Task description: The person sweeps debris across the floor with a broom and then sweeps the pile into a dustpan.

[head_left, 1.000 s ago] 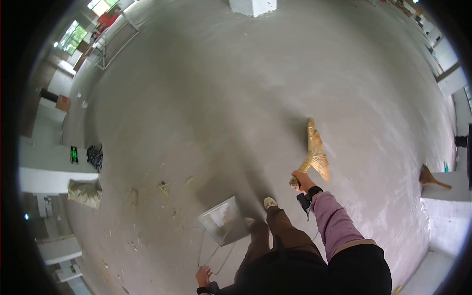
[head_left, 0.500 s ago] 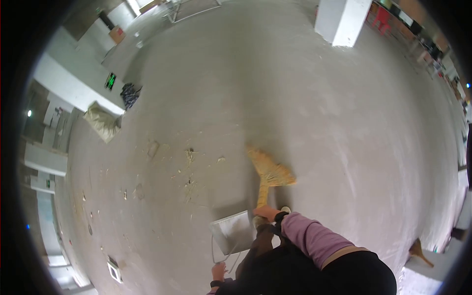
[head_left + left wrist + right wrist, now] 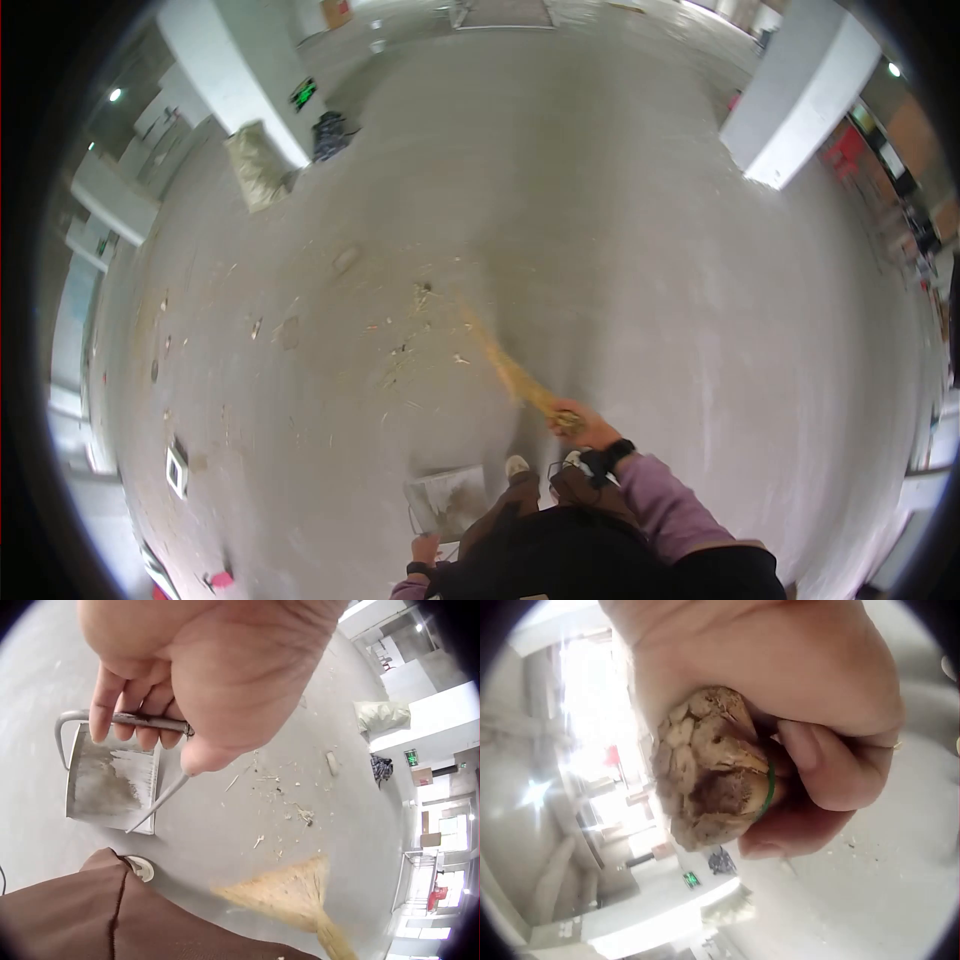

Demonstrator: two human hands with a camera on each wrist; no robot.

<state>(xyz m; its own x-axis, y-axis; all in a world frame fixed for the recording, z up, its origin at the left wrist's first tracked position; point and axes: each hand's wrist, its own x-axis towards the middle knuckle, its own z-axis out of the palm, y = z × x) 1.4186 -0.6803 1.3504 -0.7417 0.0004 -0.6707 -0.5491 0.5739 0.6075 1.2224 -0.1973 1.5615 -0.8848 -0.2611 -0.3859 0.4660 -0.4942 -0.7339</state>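
Note:
In the left wrist view the left hand [image 3: 202,682] has its fingers curled round the grey metal handle [image 3: 154,722] of a dustpan [image 3: 112,784], whose pan hangs at or near the floor. The right hand [image 3: 780,712] grips the bundled end [image 3: 712,769] of a straw broom; a green band circles the stalks. In the head view the broom [image 3: 510,372] slants up and left from the right hand [image 3: 592,428], its head blurred beside scattered debris [image 3: 425,292]. The left hand [image 3: 425,548] is at the bottom, just below the dustpan [image 3: 448,500].
White pillars stand at the upper left [image 3: 225,70] and upper right [image 3: 800,90]. By the left one are a pale sack [image 3: 257,168] and a dark bag [image 3: 330,135]. A white frame-like object [image 3: 176,468] lies on the floor at left. The person's shoes [image 3: 516,466] are beside the dustpan.
The view has turned leftward. The broom has swung from the right side to beside the debris, its head now pointing up-left. Both hands keep their holds.

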